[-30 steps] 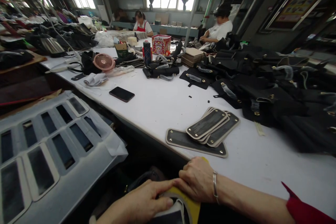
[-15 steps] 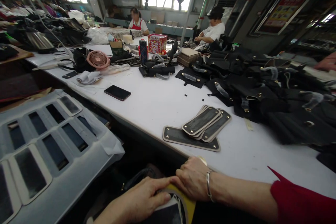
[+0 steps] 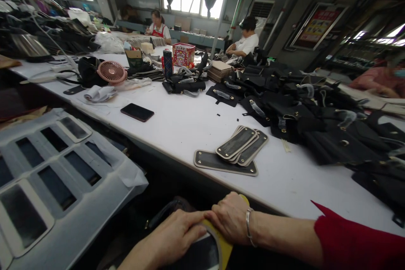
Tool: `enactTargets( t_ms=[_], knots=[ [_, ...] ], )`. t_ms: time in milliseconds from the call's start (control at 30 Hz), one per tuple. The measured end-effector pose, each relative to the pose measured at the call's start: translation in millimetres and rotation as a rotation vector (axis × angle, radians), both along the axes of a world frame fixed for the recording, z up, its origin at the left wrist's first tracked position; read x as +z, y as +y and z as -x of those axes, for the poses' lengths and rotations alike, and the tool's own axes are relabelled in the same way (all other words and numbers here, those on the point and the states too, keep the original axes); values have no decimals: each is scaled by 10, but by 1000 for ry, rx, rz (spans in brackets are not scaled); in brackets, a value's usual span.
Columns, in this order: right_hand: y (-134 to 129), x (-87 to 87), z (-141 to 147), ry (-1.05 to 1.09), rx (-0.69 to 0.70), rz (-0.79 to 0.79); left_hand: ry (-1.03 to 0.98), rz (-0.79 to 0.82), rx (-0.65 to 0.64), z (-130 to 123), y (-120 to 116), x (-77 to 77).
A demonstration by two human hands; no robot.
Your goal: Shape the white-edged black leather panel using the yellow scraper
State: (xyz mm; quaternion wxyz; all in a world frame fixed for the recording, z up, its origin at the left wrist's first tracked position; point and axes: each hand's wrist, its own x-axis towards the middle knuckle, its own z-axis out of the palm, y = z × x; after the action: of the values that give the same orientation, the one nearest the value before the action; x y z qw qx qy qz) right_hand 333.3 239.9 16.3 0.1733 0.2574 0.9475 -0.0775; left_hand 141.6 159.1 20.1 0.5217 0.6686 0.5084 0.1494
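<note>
At the bottom centre, below the table edge, a dark panel with a pale border (image 3: 198, 253) lies against a yellow piece (image 3: 226, 249). My left hand (image 3: 177, 234) grips the panel's upper edge, thumb on its face. My right hand (image 3: 230, 215), with a bracelet at the wrist, is closed on the yellow piece, its fingers touching my left fingertips. Just beyond, on the white table (image 3: 177, 135), several dark strips with pale edging and gold studs (image 3: 236, 143) lie in an overlapping pile.
Left, a grey padded sheet (image 3: 104, 202) bears dark rectangular pieces. A phone (image 3: 137, 112), a pink fan (image 3: 112, 72) and a red box (image 3: 183, 54) are on the table. Black bag parts (image 3: 284, 105) heap up at the right. People sit beyond the table and at far right.
The view has swung a little to the right, showing more of the person at far right. Inside the panel, the loose pale edging now looks flatter. Both hands keep their hold.
</note>
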Motion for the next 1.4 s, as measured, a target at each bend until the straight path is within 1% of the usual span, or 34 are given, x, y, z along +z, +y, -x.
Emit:
enactTargets(
  t_ms=[167, 267, 333, 467, 567, 667, 733, 833, 867, 933, 1000, 1033, 1067, 1100, 1133, 1167, 1200, 1300, 1367, 1400],
  knots=[
    [-163, -24, -22, -2, -90, -18, -23, -54, 2, 7, -34, -32],
    [-272, -15, -30, -2, -131, -27, -85, -3, -18, 18, -48, -52],
    [-331, -11, -34, 2, -147, -28, -135, 49, -10, 21, -35, -56],
    [-380, -31, -47, 21, -179, -38, -138, 108, 71, 14, 68, -81],
    [-387, -69, -73, 47, -197, -19, -117, 163, 113, -5, 168, -145],
    [-418, -133, -142, 82, -227, 45, -105, 221, 174, -36, 225, -231],
    [-450, -194, -219, 121, -263, 121, -111, 250, 217, -55, 229, -271],
    [-481, -286, -346, 201, -340, 285, -128, 280, 256, -68, 203, -274],
    [-481, -303, -379, 245, -426, 378, -132, 288, 262, -71, 192, -261],
    [-465, -299, -416, 388, -717, 643, -133, 297, 265, -76, 176, -225],
    [-438, -247, -409, 584, -1024, 986, -126, 294, 260, -85, 167, -188],
    [-425, -214, -391, 686, -1128, 1179, -116, 293, 258, -90, 164, -171],
    [-415, -185, -366, 775, -1172, 1355, -104, 293, 255, -95, 161, -155],
    [-408, -166, -337, 835, -1158, 1489, -93, 292, 248, -98, 156, -140],
    [-404, -165, -304, 880, -1154, 1601, -84, 290, 239, -99, 150, -126],
    [-403, -183, -270, 906, -1153, 1646, -77, 283, 227, -98, 142, -113],
    [-403, -220, -239, 903, -1150, 1611, -71, 266, 218, -96, 133, -101],
    [-398, -405, -171, 855, -1119, 1364, -36, 188, 202, -95, 109, -84],
    [-386, -522, -159, 839, -1037, 1239, -7, 154, 192, -108, 100, -81],
    [-379, -564, -161, 837, -991, 1209, 4, 143, 186, -114, 97, -76]
  ],
)
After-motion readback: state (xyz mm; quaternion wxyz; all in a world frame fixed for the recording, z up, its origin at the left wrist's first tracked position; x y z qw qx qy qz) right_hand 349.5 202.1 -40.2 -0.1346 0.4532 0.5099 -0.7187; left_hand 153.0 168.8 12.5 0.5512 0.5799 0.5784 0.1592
